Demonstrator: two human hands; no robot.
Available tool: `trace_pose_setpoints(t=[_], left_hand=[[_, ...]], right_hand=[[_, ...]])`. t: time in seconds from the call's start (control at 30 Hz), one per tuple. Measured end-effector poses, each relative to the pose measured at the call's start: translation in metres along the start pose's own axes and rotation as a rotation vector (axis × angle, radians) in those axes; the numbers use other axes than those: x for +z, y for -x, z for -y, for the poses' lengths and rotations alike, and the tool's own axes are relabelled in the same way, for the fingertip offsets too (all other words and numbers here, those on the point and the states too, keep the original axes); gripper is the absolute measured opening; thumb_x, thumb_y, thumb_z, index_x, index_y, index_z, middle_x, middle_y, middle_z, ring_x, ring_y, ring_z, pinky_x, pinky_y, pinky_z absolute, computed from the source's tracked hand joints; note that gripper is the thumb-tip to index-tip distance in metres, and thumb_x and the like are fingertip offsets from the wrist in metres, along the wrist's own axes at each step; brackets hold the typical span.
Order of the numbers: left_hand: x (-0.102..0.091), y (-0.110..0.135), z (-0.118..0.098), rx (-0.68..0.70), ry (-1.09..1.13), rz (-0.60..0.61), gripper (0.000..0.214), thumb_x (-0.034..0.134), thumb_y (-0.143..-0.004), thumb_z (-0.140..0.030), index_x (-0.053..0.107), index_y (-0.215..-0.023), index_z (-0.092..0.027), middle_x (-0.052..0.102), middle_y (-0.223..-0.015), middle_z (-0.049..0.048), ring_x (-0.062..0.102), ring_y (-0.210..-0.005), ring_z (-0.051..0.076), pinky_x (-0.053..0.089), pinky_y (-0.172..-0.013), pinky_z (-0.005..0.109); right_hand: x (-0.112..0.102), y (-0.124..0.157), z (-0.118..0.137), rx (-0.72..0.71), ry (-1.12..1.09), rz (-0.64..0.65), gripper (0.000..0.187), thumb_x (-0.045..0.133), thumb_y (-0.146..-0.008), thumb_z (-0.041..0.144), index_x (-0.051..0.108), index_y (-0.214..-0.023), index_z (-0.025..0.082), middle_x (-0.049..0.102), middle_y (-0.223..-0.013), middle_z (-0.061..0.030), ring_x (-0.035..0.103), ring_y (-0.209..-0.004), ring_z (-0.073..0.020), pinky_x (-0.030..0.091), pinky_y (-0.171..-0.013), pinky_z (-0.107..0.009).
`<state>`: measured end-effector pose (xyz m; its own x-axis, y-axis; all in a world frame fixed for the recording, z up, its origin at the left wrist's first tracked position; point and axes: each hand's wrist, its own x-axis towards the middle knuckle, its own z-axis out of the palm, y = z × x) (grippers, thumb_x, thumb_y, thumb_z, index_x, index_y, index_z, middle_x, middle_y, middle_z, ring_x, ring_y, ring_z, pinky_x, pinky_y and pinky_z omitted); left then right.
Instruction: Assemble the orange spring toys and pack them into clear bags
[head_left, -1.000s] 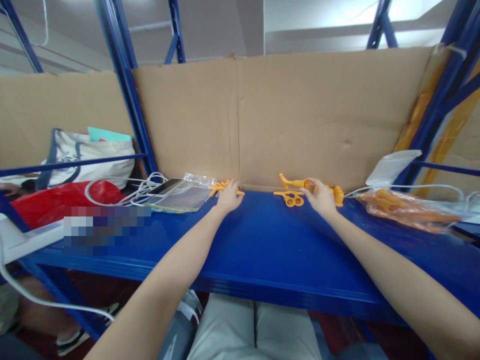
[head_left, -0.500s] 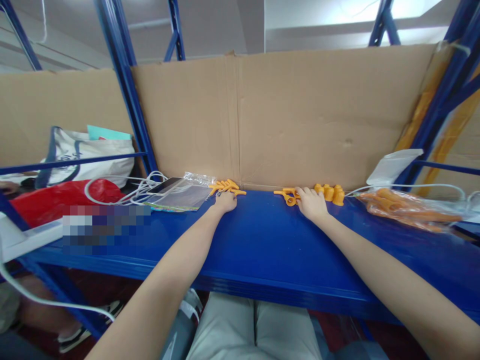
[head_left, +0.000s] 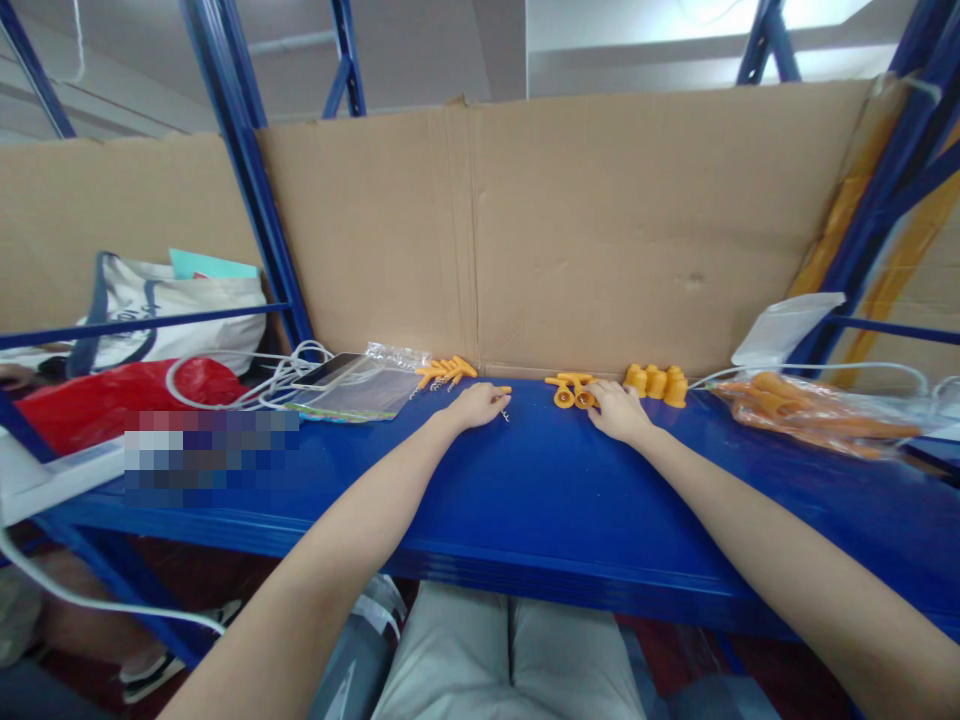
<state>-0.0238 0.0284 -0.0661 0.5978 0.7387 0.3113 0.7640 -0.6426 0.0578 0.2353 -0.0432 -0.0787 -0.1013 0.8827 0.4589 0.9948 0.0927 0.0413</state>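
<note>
My left hand (head_left: 480, 404) is closed around the orange handle of a corkscrew (head_left: 505, 413), whose metal spiral points down over the blue shelf. Left of it, near the cardboard, several more orange-handled corkscrews (head_left: 448, 373) lie in a row. My right hand (head_left: 621, 410) has its thumb and fingers round the edge of an orange ring-ended piece (head_left: 584, 399) with a crossbar. Beside that lies a matching orange ring-ended piece (head_left: 564, 398). Several orange bell-shaped caps (head_left: 656, 382) stand just beyond my right hand.
The blue shelf (head_left: 517, 500) is backed by a cardboard sheet (head_left: 600, 230). A clear plastic bag of orange parts (head_left: 810, 415) lies at right. On the left are a phone (head_left: 328, 371), a plastic pouch (head_left: 367, 393), white cables (head_left: 289, 375) and a red bag (head_left: 142, 395).
My left hand has moved right and slightly nearer, away from the row, with one corkscrew. My right hand has shifted slightly, and two ring-ended pieces now show beside it.
</note>
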Motion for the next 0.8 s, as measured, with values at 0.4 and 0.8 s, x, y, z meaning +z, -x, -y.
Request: trace_pose_setpoints(t=[0.4, 0.8], left_hand=[[0.007, 0.005, 0.005, -0.155, -0.045, 0.102, 0.049, 0.041, -0.083, -0.008, 0.059, -0.123, -0.031, 0.051, -0.137, 0.0067, 0.041, -0.13, 0.029, 0.037, -0.102, 0.056], [-0.003, 0.01, -0.009, -0.074, -0.003, 0.069, 0.029, 0.047, -0.085, -0.02, 0.067, -0.106, -0.025, 0.047, -0.14, 0.0089, 0.033, -0.135, 0.033, 0.024, -0.104, 0.068]], right_hand=[[-0.004, 0.001, -0.005, 0.086, 0.013, 0.012, 0.039, 0.042, -0.087, 0.023, 0.058, -0.123, 0.02, 0.055, -0.135, -0.0108, 0.046, -0.124, -0.0288, 0.03, -0.104, -0.055], [-0.013, 0.007, -0.064, 0.611, -0.02, -0.094, 0.056, 0.042, -0.085, 0.03, 0.042, -0.139, 0.014, 0.021, -0.154, -0.0175, 0.026, -0.137, -0.0355, 0.026, -0.104, -0.061]])
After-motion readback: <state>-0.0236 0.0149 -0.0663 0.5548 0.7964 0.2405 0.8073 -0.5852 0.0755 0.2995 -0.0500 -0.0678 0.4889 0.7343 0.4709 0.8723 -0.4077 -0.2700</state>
